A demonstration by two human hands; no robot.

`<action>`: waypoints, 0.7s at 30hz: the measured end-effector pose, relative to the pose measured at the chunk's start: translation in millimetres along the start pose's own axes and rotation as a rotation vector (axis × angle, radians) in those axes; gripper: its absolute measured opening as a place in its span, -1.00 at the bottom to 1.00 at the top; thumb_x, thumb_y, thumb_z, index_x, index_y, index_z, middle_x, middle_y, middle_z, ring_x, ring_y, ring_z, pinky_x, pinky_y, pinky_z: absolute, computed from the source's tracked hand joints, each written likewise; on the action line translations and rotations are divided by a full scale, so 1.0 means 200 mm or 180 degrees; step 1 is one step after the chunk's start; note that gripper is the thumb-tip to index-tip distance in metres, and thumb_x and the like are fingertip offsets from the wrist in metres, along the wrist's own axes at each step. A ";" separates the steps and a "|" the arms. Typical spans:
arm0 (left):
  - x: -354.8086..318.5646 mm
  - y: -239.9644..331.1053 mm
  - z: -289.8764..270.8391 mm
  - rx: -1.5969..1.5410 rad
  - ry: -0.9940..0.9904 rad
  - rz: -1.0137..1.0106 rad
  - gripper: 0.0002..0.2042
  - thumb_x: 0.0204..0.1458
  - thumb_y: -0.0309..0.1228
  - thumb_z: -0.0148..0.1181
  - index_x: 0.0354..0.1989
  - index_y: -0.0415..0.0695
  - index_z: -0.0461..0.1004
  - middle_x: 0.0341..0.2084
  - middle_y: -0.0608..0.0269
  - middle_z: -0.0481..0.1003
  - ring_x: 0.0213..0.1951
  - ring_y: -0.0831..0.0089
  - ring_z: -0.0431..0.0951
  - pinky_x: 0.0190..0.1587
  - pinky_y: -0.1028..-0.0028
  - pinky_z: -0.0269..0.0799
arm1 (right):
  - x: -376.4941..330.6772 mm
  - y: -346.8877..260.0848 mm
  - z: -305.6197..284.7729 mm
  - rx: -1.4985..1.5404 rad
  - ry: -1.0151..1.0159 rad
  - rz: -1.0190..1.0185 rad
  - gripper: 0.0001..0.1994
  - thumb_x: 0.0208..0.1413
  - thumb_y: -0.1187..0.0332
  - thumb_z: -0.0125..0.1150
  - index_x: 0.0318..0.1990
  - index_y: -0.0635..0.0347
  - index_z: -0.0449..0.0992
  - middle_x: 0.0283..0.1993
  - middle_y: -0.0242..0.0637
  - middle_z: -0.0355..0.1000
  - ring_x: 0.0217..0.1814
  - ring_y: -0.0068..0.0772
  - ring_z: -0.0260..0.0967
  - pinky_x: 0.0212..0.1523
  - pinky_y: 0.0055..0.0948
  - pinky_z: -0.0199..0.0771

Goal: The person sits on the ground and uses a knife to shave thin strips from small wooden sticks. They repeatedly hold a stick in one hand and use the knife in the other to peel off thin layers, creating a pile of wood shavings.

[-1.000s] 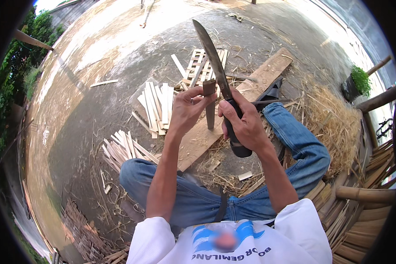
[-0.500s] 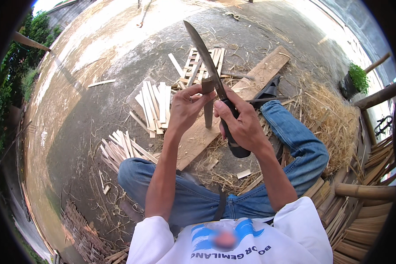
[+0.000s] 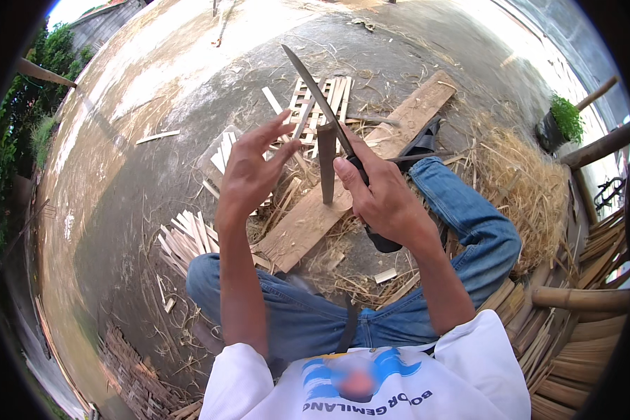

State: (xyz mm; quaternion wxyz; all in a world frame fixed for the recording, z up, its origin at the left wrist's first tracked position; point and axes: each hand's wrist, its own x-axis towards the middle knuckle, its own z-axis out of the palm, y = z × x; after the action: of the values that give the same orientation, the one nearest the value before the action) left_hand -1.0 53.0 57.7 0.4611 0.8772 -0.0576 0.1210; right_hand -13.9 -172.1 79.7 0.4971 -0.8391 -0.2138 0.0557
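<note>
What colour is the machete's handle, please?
The machete's handle is black, showing best in the head view.

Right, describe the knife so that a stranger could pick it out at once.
Find the long wooden plank lying diagonally. Above it, the right grip holds the knife by its black handle. Its long, dark blade slants up and left to a point, unlike the blunt, upright post beside it.
</note>
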 end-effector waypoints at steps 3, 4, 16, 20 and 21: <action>0.20 0.41 -0.20 -0.0081 0.1300 0.0860 -0.57 0.27 -0.15 0.23 0.20 -0.15 0.53 0.06 0.03 0.61 0.15 0.35 0.58 0.21 0.33 0.48 | 0.00 -0.05 -0.07 -0.0235 -0.0192 0.0367 -0.40 0.43 0.18 -0.07 0.46 0.41 0.10 -0.42 0.23 0.50 -0.35 0.09 0.55 -0.15 -0.09 0.48; 0.31 0.51 -0.25 -0.0014 0.1734 0.1533 -0.67 0.28 -0.19 0.23 0.03 -0.19 0.62 -0.05 0.02 0.65 -0.01 0.45 0.63 0.06 0.41 0.49 | 0.00 -0.08 -0.08 -0.0281 -0.0347 0.0550 -0.40 0.43 0.19 -0.07 0.47 0.41 0.09 -0.42 0.24 0.50 -0.35 0.11 0.56 -0.14 -0.08 0.48; 0.70 0.34 0.23 0.1118 -0.0279 0.0860 -0.52 0.35 0.08 -0.04 0.29 0.13 0.48 0.12 0.03 0.56 0.18 0.06 0.55 0.26 0.15 0.41 | -0.09 0.02 -0.06 0.0128 -0.0163 0.0245 -0.35 0.43 0.17 -0.02 0.50 0.40 0.02 -0.48 -0.12 0.41 -0.53 -0.33 0.40 -0.36 -0.32 0.41; 0.58 0.09 0.39 0.0677 0.0005 0.1211 -0.55 0.36 0.04 -0.05 0.29 0.17 0.48 0.18 0.07 0.51 0.21 0.05 0.52 0.25 0.13 0.46 | -0.19 0.33 0.10 -0.0152 -0.0272 0.0444 -0.31 0.39 0.17 0.08 0.51 0.35 0.04 -0.40 -0.09 0.47 -0.41 -0.24 0.45 -0.24 -0.27 0.47; 0.61 -0.12 0.47 0.1268 -0.0052 0.0780 -0.57 0.37 0.02 -0.05 0.30 0.20 0.47 0.21 0.07 0.48 0.18 0.00 0.53 0.22 0.12 0.51 | -0.09 0.44 0.14 -0.0336 -0.0288 0.0337 -0.30 0.37 0.16 0.10 0.51 0.36 0.03 -0.39 -0.05 0.49 -0.36 -0.17 0.48 -0.19 -0.23 0.48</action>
State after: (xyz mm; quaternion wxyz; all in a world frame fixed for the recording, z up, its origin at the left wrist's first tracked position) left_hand 136.0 -9.6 20.6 0.2603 0.9383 -0.1423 0.1779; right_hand -12.7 -193.1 -12.2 0.4384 -0.8709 -0.1939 0.1084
